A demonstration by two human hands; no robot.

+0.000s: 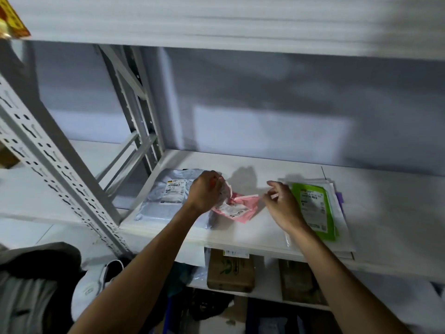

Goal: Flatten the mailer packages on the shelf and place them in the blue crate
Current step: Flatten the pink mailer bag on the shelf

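A crumpled pink mailer [237,207] with a white label lies on the white shelf [265,165], between my hands. My left hand [204,189] grips its crumpled left end, lifted slightly off the shelf. My right hand [280,198] hovers at the mailer's right edge with fingers curled and apart; whether it touches the mailer I cannot tell. A flat grey mailer [166,196] with a label lies to the left, partly under my left arm. A green mailer [315,209] rests on a stack of flat white and clear mailers at the right. The blue crate is partly visible below [255,319].
A perforated grey shelf upright [60,169] slants across the left. The shelf above [216,22] overhangs. Below, cardboard boxes [231,271] stand on a lower shelf. A white shoe [96,283] and dark clutter lie at the lower left.
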